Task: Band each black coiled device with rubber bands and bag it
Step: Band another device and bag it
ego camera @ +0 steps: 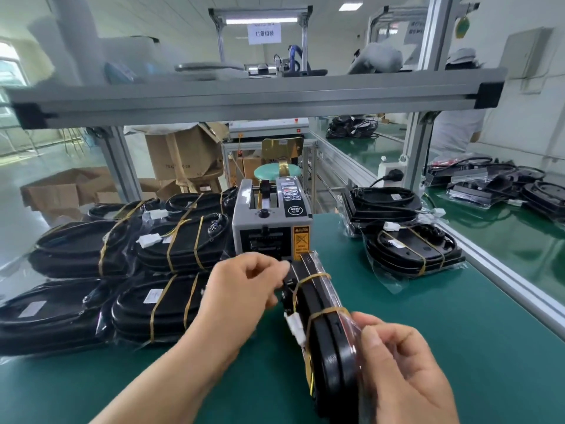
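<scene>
Green worktop [428, 332] fills most of the shot; the left side is stacked with bagged devices [171, 249]; a gray tape dispenser [269, 228] sits mid-worktop, just behind the hands; the black coiled device [321, 344] is held on its edge above the worktop, with a clear bag [348, 319] around it; right hand [397, 368] grips its near end through the plastic; left hand [241, 289] pinches at its far side; two yellow rubber bands [313, 278] wrap it; a little white connector [294, 327] hangs off its left.
</scene>
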The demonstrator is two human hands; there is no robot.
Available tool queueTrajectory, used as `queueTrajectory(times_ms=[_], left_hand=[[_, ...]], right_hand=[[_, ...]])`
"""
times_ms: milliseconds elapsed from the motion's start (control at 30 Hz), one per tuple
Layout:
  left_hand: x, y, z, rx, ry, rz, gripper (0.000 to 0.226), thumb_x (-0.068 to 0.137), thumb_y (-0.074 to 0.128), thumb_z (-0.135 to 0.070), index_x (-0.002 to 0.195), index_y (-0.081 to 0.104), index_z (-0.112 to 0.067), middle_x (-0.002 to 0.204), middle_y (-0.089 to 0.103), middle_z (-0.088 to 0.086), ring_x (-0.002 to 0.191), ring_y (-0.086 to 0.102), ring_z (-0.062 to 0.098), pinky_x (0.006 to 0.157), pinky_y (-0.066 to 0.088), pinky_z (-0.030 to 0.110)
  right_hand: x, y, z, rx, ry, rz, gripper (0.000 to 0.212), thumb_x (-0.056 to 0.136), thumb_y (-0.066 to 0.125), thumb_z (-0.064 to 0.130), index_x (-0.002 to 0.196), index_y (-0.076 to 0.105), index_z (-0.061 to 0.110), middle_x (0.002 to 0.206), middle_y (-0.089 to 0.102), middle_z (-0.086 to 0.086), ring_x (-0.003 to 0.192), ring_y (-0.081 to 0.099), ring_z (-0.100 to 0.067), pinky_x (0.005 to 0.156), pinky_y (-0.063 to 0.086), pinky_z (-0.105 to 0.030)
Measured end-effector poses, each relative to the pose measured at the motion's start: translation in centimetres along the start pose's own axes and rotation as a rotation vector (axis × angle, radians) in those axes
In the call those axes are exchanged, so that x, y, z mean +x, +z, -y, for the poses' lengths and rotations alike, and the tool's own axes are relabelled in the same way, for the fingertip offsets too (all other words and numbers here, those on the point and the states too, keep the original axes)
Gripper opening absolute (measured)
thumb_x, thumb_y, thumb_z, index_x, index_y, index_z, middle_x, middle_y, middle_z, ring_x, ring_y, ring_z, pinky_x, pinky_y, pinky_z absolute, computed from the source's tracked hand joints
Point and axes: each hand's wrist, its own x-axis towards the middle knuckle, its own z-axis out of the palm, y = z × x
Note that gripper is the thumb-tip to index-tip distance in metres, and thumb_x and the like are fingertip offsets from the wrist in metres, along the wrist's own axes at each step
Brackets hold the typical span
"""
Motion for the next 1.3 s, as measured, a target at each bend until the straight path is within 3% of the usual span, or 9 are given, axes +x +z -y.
queueTrajectory(times_ms=[100,233,467,667,767,933,1067,1167,1300], left_hand=[[4.2,0.1,1.0,-0.353,-0.33,-0.181,0.011,0.089,0.072,-0.018,0.081,0.073,-0.011,0.059,0.064,-0.002,0.043,0.053,0.006,0.043,0.048,0.018],[7.0,1.3,1.9,-0.583,-0.588,-0.154,0.01,0.093,0.068,-0.015,0.09,0.067,-0.006,0.045,0.061,-0.003,0.034,0.054,0.003,0.036,0.045,0.016],[9.0,3.2,1.4,-0.743,-0.631,-0.296,0.013,0.091,0.069,-0.01,0.102,0.063,-0.008,0.047,0.064,0.0,0.035,0.058,0.006,0.034,0.044,0.017],[7.9,4.2,0.3,-0.777,-0.551,-0.453,0.014,0.087,0.065,-0.005,0.077,0.055,-0.008,0.052,0.057,0.001,0.04,0.049,0.008,0.034,0.038,0.016],[5.4,2.5,-0.5,-0.715,-0.359,-0.208,0.014,0.087,0.067,-0.008,0.077,0.059,-0.013,0.05,0.051,-0.006,0.041,0.046,0.005,0.043,0.045,0.019],[-0.8,-1.5,-2.3,-0.386,-0.084,0.534,0.018,0.073,0.08,-0.031,0.065,0.067,-0.021,0.062,0.052,-0.002,0.05,0.044,0.008,0.055,0.045,0.021],[-2.8,-1.1,-2.8,-0.059,-0.012,0.554,0.019,0.069,0.086,-0.032,0.065,0.07,-0.022,0.058,0.054,-0.008,0.054,0.039,0.007,0.054,0.036,0.015],[-3.0,-0.7,-2.7,-0.038,-0.012,0.551,0.014,0.062,0.076,-0.035,0.064,0.071,-0.022,0.056,0.056,-0.007,0.052,0.038,0.007,0.051,0.032,0.017],[-2.8,-0.3,-2.5,-0.05,-0.059,0.577,0.014,0.063,0.082,-0.03,0.061,0.071,-0.021,0.058,0.058,-0.006,0.048,0.041,0.003,0.049,0.033,0.015]], right_hand=[[-0.4,0.2,-0.1,-0.031,-0.037,0.026,0.024,0.081,0.063,-0.007,0.062,0.065,0.008,0.092,0.077,-0.006,0.067,0.073,-0.012,0.053,0.052,-0.013],[-0.4,0.3,0.1,0.003,-0.029,0.031,0.017,0.081,0.061,-0.012,0.067,0.058,-0.003,0.088,0.077,-0.009,0.059,0.071,-0.011,0.047,0.05,-0.012],[-0.8,0.3,0.3,0.041,-0.006,0.057,0.008,0.074,0.061,-0.01,0.068,0.056,-0.01,0.085,0.076,-0.011,0.055,0.07,-0.014,0.044,0.05,-0.015],[-1.0,0.3,0.3,0.038,0.002,0.065,0.008,0.063,0.066,0.005,0.062,0.061,-0.001,0.087,0.076,-0.012,0.06,0.072,-0.018,0.047,0.052,-0.017],[-0.7,0.0,0.4,0.034,0.024,0.074,0.007,0.063,0.067,0.007,0.061,0.063,0.001,0.088,0.076,-0.011,0.06,0.072,-0.018,0.047,0.052,-0.017],[-0.3,-0.2,0.6,0.067,0.111,0.108,0.005,0.061,0.07,0.014,0.059,0.066,0.011,0.094,0.076,-0.009,0.066,0.071,-0.017,0.052,0.054,-0.02],[-0.3,0.2,0.9,0.077,0.114,0.13,0.005,0.064,0.067,0.015,0.059,0.066,0.015,0.093,0.076,-0.009,0.068,0.072,-0.017,0.053,0.055,-0.021],[-0.3,0.1,0.9,0.077,0.131,0.137,0.004,0.065,0.067,0.016,0.061,0.067,0.015,0.095,0.076,-0.008,0.07,0.072,-0.018,0.053,0.056,-0.022],[-0.2,-0.2,0.7,0.005,0.139,0.159,0.007,0.066,0.068,0.022,0.065,0.066,0.016,0.099,0.075,-0.004,0.074,0.072,-0.02,0.061,0.058,-0.03]])
